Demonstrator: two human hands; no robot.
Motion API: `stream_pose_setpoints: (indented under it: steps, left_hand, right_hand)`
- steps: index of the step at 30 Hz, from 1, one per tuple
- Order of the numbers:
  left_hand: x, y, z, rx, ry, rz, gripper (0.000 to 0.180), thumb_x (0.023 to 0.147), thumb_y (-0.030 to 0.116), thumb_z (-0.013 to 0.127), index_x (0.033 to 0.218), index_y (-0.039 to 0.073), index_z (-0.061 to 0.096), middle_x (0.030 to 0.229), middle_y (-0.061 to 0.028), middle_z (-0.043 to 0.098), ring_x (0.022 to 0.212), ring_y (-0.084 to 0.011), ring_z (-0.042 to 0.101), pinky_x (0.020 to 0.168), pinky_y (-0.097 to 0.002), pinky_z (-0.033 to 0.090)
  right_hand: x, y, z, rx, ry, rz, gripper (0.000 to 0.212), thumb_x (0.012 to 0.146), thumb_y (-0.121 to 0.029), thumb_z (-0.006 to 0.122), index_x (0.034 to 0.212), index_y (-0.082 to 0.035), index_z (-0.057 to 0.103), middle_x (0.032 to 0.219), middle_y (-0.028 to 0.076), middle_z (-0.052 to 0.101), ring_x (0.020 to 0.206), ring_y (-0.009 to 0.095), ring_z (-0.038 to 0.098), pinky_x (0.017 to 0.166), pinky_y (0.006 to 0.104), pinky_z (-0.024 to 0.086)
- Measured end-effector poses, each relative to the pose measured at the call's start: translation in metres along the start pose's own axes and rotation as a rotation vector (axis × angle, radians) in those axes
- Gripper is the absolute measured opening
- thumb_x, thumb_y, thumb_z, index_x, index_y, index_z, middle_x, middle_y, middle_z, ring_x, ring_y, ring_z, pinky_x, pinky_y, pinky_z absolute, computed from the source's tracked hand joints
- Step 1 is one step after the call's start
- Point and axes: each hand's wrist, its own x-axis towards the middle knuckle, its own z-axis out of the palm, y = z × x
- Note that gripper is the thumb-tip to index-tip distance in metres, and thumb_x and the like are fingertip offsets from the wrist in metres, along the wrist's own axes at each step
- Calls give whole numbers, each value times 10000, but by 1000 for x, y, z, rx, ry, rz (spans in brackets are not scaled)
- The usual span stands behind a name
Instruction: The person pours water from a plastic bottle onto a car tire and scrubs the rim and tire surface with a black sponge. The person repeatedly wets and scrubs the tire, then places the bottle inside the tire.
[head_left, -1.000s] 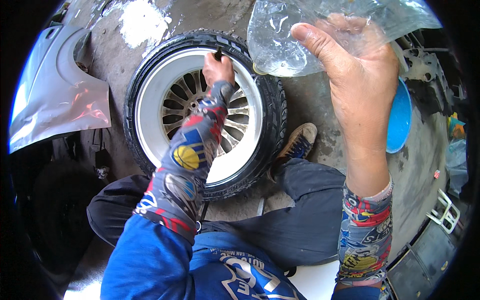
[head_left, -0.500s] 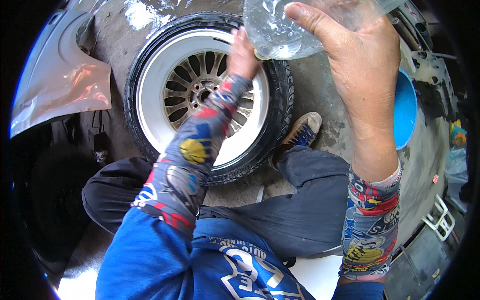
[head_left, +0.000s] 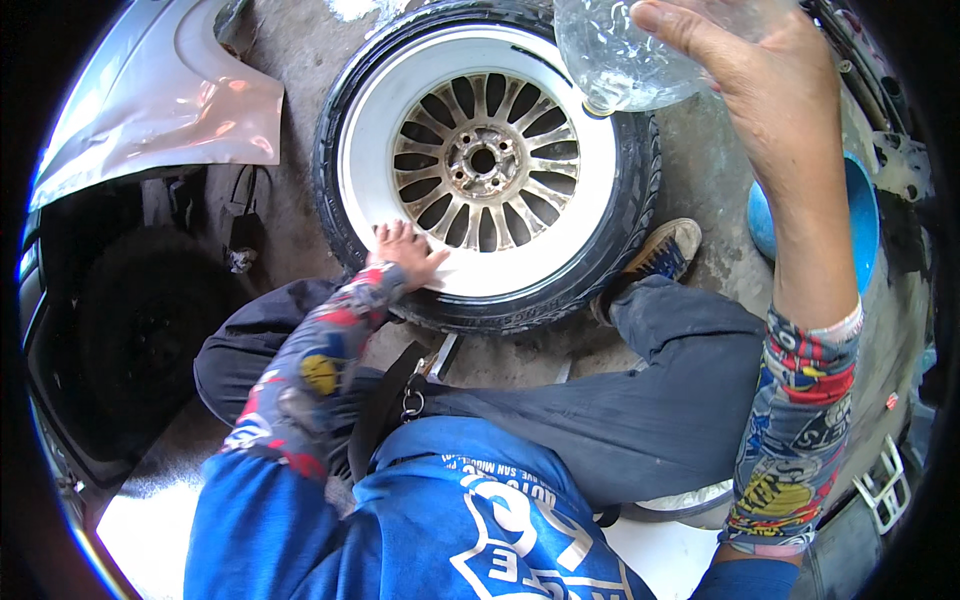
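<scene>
Between my legs a car wheel lies flat, its black tyre (head_left: 335, 160) wet and shiny around a silver multi-spoke rim (head_left: 480, 160) with brownish dirt on the spokes. My left hand (head_left: 408, 250) rests on the near left part of the rim's pale inner barrel, fingers spread and holding nothing. High on the right, my right hand (head_left: 745, 60) grips a clear plastic bottle (head_left: 630, 55). The bottle is tilted over the tyre's far right side, its neck end pointing down toward the rim. Part of the bottle runs out of the top of the view.
A silver car fender panel (head_left: 170, 90) stands at the left, above a dark wheel-well area. A blue bucket (head_left: 862, 220) is behind my right forearm. My right shoe (head_left: 670, 250) is beside the tyre. A white frame-like part (head_left: 885, 485) lies at far right.
My left hand has moved from the rim's far right side to its near left side. The right hand still holds the tilted bottle. The whole view has shifted, placing the wheel higher and further right.
</scene>
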Motion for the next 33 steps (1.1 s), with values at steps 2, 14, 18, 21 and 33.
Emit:
stream_pose_setpoints:
  steps: [2, 14, 18, 21, 33]
  left_hand:
    - [34, 44, 9, -178, -249, 2, 616, 965, 607, 531, 1426, 200, 572, 1413, -269, 570, 1325, -431, 548, 1094, -592, 407]
    - [-10, -3, -32, 251, 241, 20, 496, 1022, 399, 385, 1264, 121, 716, 1243, -133, 724, 1205, -370, 653, 1083, -489, 463]
    - [24, 41, 0, -223, -162, 168, 522, 1022, 390, 385, 1261, 33, 682, 1304, -205, 674, 1198, -418, 642, 1076, -499, 469]
    - [30, 38, 10, -423, 71, 420, 482, 1022, 432, 430, 1224, 76, 686, 1240, -208, 690, 1156, -420, 660, 1063, -521, 476]
    - [35, 10, 8, -25, -174, 226, 473, 985, 493, 533, 1244, 143, 717, 1283, -85, 711, 1224, -296, 656, 1087, -451, 481]
  right_hand:
    - [-4, 1, 8, -151, -36, -48, 290, 753, -47, 844, 970, 29, 666, 908, 118, 714, 837, 189, 688, 764, 307, 556]
    - [-61, 29, 84, 58, -133, 28, 387, 663, -189, 913, 919, -7, 687, 877, 164, 737, 824, 320, 729, 781, 386, 564]
    - [-80, 33, 92, 66, -132, 147, 394, 664, -160, 904, 962, -11, 694, 892, 162, 744, 855, 323, 743, 787, 388, 570]
    - [-80, 41, 97, -41, -107, 190, 417, 656, -162, 908, 982, -14, 695, 896, 171, 743, 861, 335, 743, 794, 397, 573]
    - [-71, 48, 101, -3, -202, 229, 437, 682, -168, 928, 988, 6, 669, 909, 153, 736, 868, 268, 731, 810, 368, 565]
